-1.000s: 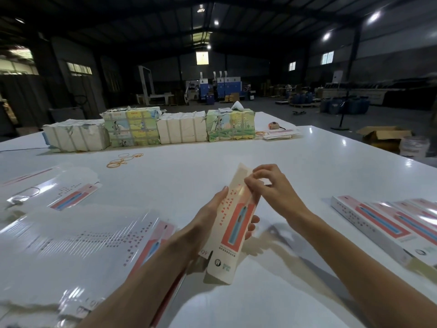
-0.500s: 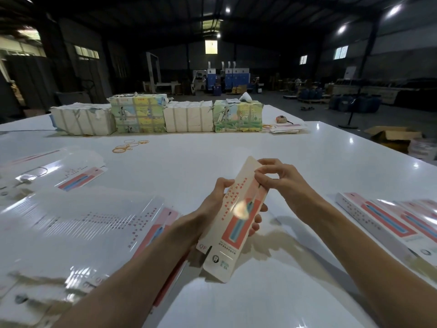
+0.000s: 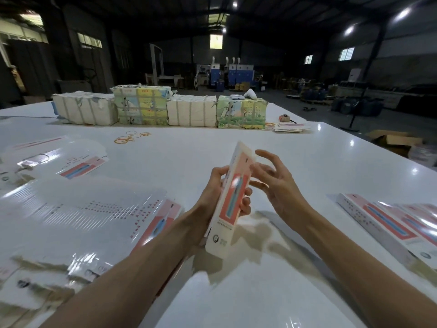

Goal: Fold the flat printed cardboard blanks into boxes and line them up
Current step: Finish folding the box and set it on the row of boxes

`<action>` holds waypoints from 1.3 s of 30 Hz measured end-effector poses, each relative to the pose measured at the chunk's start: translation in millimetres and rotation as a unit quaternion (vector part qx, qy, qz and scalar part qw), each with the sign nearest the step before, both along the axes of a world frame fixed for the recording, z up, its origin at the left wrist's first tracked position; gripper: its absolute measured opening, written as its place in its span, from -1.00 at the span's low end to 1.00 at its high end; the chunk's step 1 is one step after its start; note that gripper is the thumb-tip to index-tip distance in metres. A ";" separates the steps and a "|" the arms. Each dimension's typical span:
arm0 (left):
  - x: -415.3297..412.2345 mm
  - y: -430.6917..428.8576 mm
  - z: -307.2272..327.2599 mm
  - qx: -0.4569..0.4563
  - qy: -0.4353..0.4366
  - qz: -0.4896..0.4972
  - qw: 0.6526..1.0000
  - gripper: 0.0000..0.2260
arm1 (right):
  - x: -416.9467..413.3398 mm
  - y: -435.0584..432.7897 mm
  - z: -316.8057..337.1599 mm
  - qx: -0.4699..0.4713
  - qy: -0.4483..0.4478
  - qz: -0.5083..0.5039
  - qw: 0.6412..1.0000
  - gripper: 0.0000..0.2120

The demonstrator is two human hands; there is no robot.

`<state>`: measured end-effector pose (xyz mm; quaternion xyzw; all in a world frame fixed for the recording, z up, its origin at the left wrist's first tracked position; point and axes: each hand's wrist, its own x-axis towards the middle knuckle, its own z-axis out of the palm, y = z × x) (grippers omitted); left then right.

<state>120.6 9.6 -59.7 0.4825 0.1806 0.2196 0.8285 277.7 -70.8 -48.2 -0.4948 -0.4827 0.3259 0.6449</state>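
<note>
**Folding one box in mid-air above the desk**

Left grip point(image 3: 218, 192) is wrapped round the box point(image 3: 233, 204), with the thumb on the left edge and the fingertips showing past the right edge. The box is held off the desk point(image 3: 189, 152), tilted, far end up. Right grip point(image 3: 272, 183) holds nothing, its fingers loose and spread just beside the box's upper right side. Contact there is too blurred to call, and so is whether the far end flap is tucked.

Likely risks:
- A one-hand hold on glossy card could let the box slip or twist.
- A hard squeeze at mid-length could crease a panel.
- An untucked flap may spring open once the box is set down.
- Placing it carelessly could knock the finished boxes point(image 3: 390, 223), lined up near right, out of line.
- The left forearm passes over the fanned flat blanks point(image 3: 82, 216) near left and could slide them.

Desk is white and glossy, with lamp glare. Wrapped bundles point(image 3: 142, 107) sit in a row at the far side, with rubber bands point(image 3: 128, 138) loose in front of them. Room is a dim warehouse with ceiling lights, machines at the far back and an open carton point(image 3: 395, 139) on the floor at right.
</note>
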 end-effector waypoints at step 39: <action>5.5 -8.1 -7.0 0.257 0.070 0.059 0.962 -0.16 | 0.2 5.0 0.1 -0.033 -0.021 -0.076 0.996 -0.73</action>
